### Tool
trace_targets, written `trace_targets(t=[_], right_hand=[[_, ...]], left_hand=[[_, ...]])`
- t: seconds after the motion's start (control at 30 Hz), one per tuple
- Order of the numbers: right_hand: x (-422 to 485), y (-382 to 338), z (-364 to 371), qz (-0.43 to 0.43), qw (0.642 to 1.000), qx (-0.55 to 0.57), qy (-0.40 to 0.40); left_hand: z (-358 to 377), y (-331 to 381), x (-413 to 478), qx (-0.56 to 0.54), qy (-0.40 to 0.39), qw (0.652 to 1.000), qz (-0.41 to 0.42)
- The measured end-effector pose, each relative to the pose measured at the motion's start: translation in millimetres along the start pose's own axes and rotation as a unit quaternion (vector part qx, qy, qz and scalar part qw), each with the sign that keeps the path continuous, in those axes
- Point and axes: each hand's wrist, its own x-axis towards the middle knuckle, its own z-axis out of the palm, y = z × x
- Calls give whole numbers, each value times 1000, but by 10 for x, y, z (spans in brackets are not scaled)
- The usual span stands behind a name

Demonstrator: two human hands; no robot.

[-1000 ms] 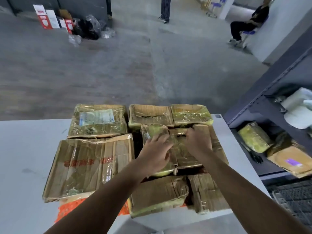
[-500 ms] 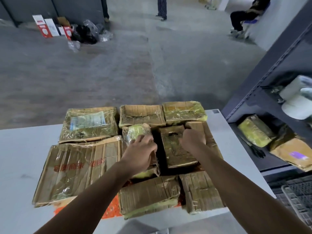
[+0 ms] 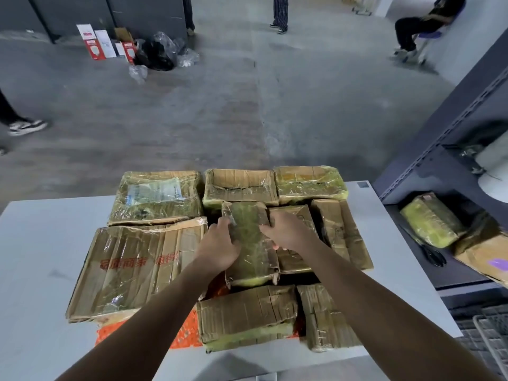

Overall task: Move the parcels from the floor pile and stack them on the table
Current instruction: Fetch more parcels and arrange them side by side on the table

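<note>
Several tape-wrapped cardboard parcels lie packed together on the white table (image 3: 41,243). In the middle of them sits a narrow greenish parcel (image 3: 248,243). My left hand (image 3: 220,247) grips its left edge. My right hand (image 3: 288,233) lies over its right edge and the brown parcel (image 3: 295,259) beside it. Around it are a large flat box with red print (image 3: 137,264), a labelled parcel (image 3: 156,198), two parcels at the back (image 3: 240,185) and two at the front (image 3: 247,314). The floor pile is out of view.
A dark metal shelf (image 3: 439,149) at the right holds more parcels (image 3: 431,220) and a black tool (image 3: 430,253). An orange sheet (image 3: 187,332) shows under the front parcels. A person sits on a chair (image 3: 420,20) at the far right, another stands (image 3: 280,12), and a shoe (image 3: 26,127) is at the left. Rubbish bags (image 3: 156,53) lie far back.
The narrow parcel has slid right against the brown one, closing the gap. My right hand came left onto its edge. The view tilted up a little.
</note>
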Motion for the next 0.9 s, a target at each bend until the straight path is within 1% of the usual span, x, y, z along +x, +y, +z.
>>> trace_targets(t=[0.07, 0.13, 0.2, 0.3, 0.37, 0.47, 0.53, 0.57, 0.63, 0.7, 0.8, 0.83, 0.9], right_hand=[[13, -3, -2, 13, 1000, -5, -14], [37, -23, 8, 15, 1000, 12, -18], [44, -89, 49, 9, 999, 25, -23], [55, -206, 142, 5, 1000, 12, -28], [72, -244, 184, 9, 1000, -3, -26], [76, -254, 176, -1, 999, -16, -29], [59, -214, 108, -12, 1000, -24, -11], [47, -170, 43, -12, 999, -43, 15], [23, -18, -118, 13, 988, -126, 85], [-20, 177, -265, 68, 970, -198, 125], [-72, 394, -370, 132, 960, -218, 114], [-73, 433, -368, 139, 960, -221, 98], [-65, 474, -328, 144, 960, -229, 76]], left_hand=[[-25, 23, 1, -29, -6, 1000, -7], [-44, 24, -7, -26, 11, 999, -15], [-65, -8, -11, 10, 25, 999, -21], [-102, -74, -40, 62, 41, 997, -29], [-95, -96, -68, 120, 62, 990, -32], [-55, -85, -90, 192, 98, 976, -14], [-54, -49, -83, 213, 100, 972, -4], [-57, -25, -77, 218, 102, 971, 2], [-45, 40, -72, 216, 107, 970, 26], [-5, 133, -78, 189, 114, 972, 75], [119, 264, -62, 174, 103, 966, 162], [168, 286, -54, 183, 88, 963, 180], [260, 262, -38, 201, 50, 961, 183]])
